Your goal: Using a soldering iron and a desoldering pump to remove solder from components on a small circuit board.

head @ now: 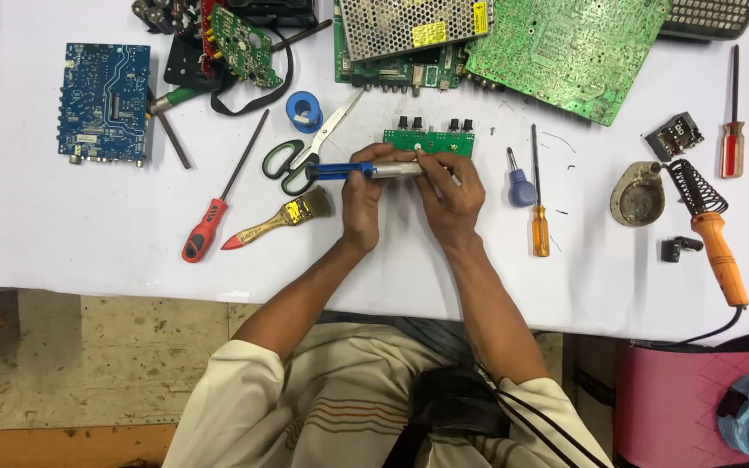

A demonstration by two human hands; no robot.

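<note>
Both my hands hold a desoldering pump (366, 170) with a blue plunger end and a silver barrel, lying level over the white table (88, 234). My left hand (362, 201) wraps the pump near its blue end. My right hand (451, 192) grips the silver tip end. Just beyond my fingers lies a small green circuit board (429, 140) with black knobs along its far edge.
Scissors (309, 149), a paint brush (281, 218), a red-handled screwdriver (211, 217) and blue tape (304, 111) lie left. Right are screwdrivers (537, 199), a soldering iron (719, 251) in its stand and a round tin (637, 195). Large circuit boards (565, 48) fill the far edge; a blue board (104, 102) is far left.
</note>
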